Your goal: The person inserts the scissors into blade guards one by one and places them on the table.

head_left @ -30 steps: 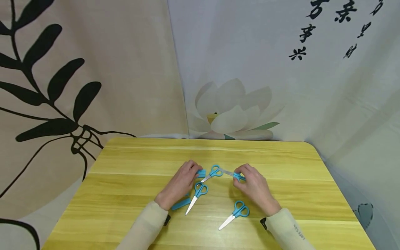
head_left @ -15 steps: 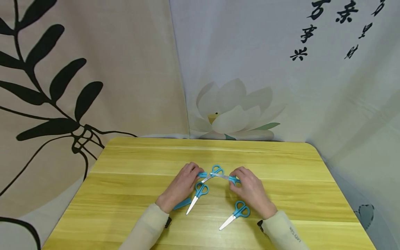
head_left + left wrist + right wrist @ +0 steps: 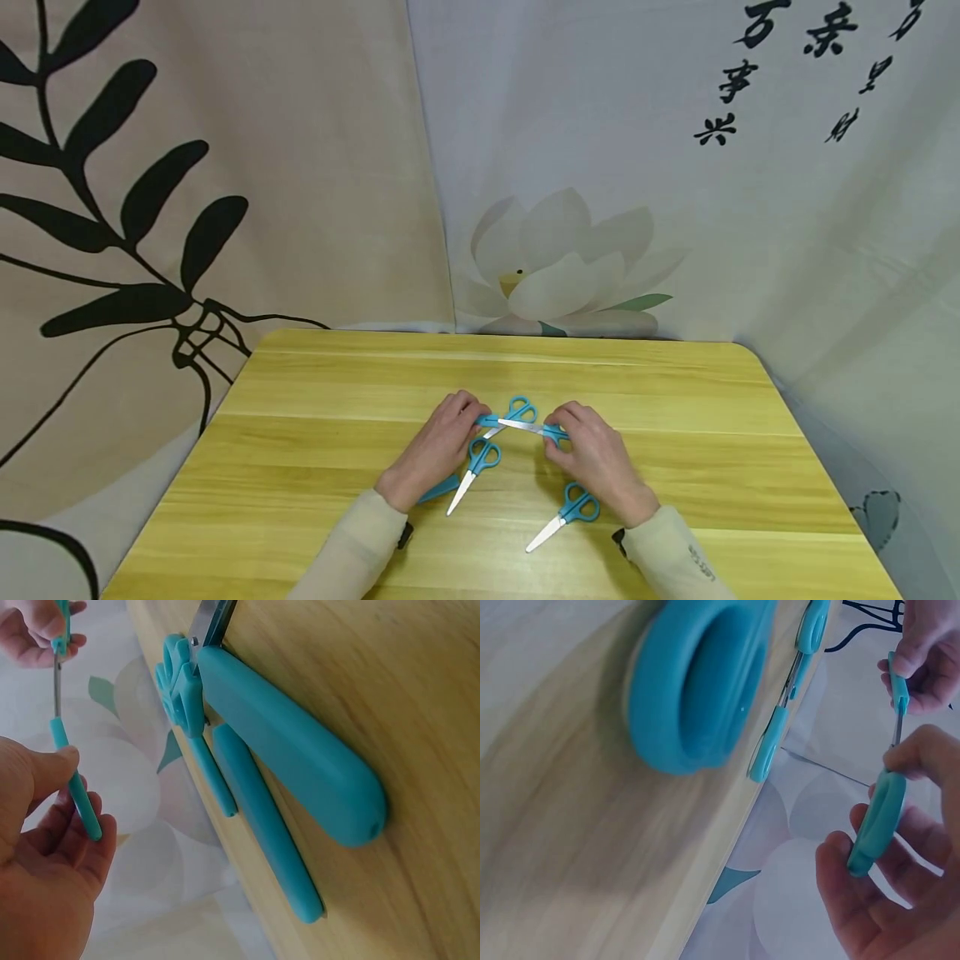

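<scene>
My left hand [image 3: 435, 444] pinches a blue blade cover [image 3: 77, 789] between thumb and fingers. In my right hand [image 3: 600, 457] is a pair of blue-handled scissors [image 3: 886, 814], gripped at the handles with the closed blades pointing left. In the left wrist view the blade tip meets the cover's mouth; how far it reaches inside is hidden. Both things are held above the table. Just behind and below them lie other scissors [image 3: 522, 409], and a second pair [image 3: 484, 454] lies in front, blades toward me. Beside my left wrist rests a loose blue cover [image 3: 440, 488].
Another pair of scissors [image 3: 577, 503] lies on the wooden table [image 3: 337, 392] in front of my right hand. Close to the left wrist camera are two blue covers, a wide one [image 3: 292, 750] and a narrower one [image 3: 262, 825]. A printed curtain [image 3: 322, 167] hangs behind the table.
My right hand has moved left with the scissors, bringing their blade tip up to the cover. My left hand has shifted only slightly. The scissors on the table stay where they were.
</scene>
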`<state>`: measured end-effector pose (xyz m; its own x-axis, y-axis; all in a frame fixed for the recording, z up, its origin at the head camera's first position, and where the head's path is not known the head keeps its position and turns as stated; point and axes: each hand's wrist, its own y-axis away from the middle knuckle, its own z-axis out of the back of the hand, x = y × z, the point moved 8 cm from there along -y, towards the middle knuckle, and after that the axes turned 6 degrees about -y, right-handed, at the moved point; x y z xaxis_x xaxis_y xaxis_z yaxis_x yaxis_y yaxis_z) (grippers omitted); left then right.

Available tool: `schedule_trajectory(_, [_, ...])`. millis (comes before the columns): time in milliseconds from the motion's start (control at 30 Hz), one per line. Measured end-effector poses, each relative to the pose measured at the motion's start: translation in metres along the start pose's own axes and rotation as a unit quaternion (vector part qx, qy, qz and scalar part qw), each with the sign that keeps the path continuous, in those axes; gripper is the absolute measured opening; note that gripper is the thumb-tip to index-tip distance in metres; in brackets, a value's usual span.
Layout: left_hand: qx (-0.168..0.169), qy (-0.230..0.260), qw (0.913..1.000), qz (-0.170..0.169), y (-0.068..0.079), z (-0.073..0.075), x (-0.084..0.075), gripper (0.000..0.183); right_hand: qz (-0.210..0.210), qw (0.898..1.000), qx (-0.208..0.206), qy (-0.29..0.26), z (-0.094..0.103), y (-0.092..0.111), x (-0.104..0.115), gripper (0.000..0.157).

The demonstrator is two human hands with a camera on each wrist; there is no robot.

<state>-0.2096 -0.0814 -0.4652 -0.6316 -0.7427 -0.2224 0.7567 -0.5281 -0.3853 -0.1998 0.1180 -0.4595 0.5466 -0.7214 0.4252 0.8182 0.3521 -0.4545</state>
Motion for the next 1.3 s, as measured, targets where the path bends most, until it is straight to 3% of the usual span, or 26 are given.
schedule_trajectory(300, [-0.008,-0.004,1.0000,0.002,0.001,0.002,0.001,0.018,0.010,1.000,0.002,0.011,-0.001,-0.002,0.006,0.021])
schedule_trajectory(800, [-0.022,0.004,0.9973,-0.070,-0.030,0.006,0.050,0.020,-0.010,0.999,-0.019,0.049,-0.024,-0.045,0.009,0.022])
schedule_trajectory(1300, [-0.015,0.008,0.9969,-0.077,-0.023,0.006,0.046,0.018,-0.008,0.998,-0.023,0.053,-0.025,-0.042,0.020,0.022])
